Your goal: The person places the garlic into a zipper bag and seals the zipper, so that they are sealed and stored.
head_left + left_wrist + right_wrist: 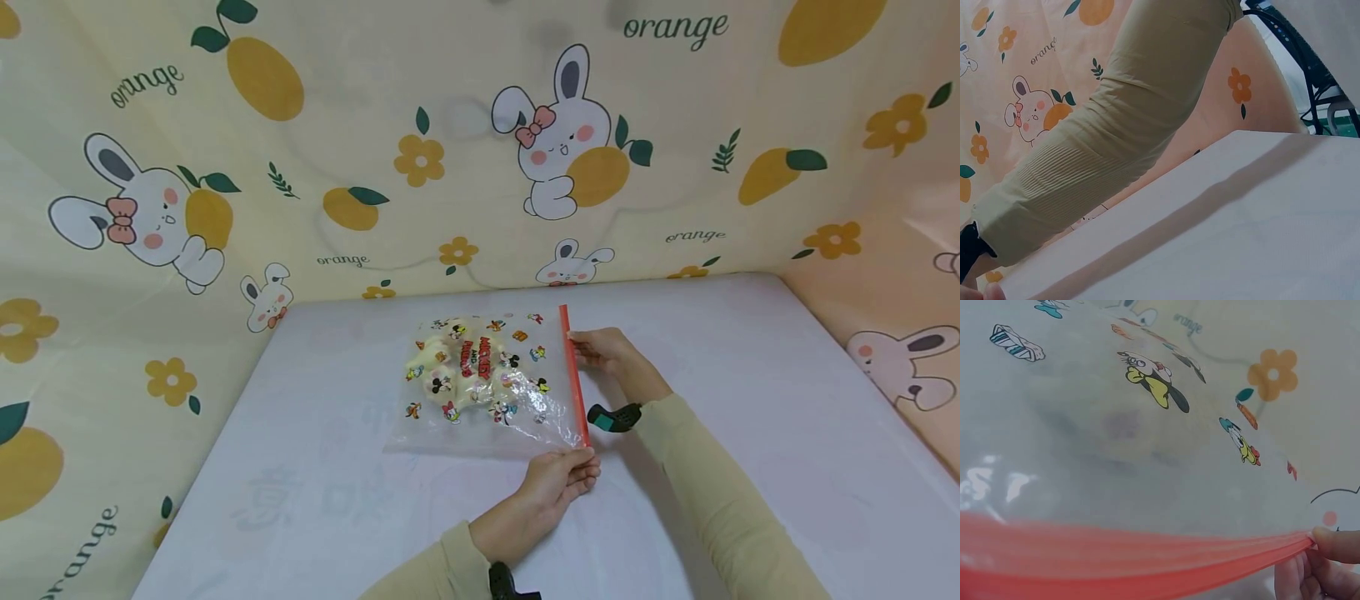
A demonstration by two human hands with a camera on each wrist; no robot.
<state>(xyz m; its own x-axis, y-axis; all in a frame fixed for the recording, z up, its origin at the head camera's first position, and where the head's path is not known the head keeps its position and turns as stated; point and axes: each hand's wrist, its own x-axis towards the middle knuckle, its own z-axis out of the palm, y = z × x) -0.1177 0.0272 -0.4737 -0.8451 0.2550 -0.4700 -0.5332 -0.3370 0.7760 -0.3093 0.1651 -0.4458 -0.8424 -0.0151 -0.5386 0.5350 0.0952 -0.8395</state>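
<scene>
A clear zip bag (517, 433) printed with cartoon figures lies on the table, its red zip strip (573, 375) on the right side. Inside it are pale, rounded soft-looking items (435, 358), partly hidden by the print. My right hand (611, 358) pinches the far part of the strip; in the right wrist view its thumb and finger (1335, 545) grip the strip's end. At the near corner my left hand (547, 492) pinches the other end of the strip between thumb and fingers. Only fingertips show at the lower left of the left wrist view.
A white-covered table (315, 517) spreads under the bag. Behind and beside it hangs a cream cloth (337, 125) with rabbits and oranges. Black straps (615, 417) sit on both wrists. A dark stand with cables (1316, 75) appears beyond the table in the left wrist view.
</scene>
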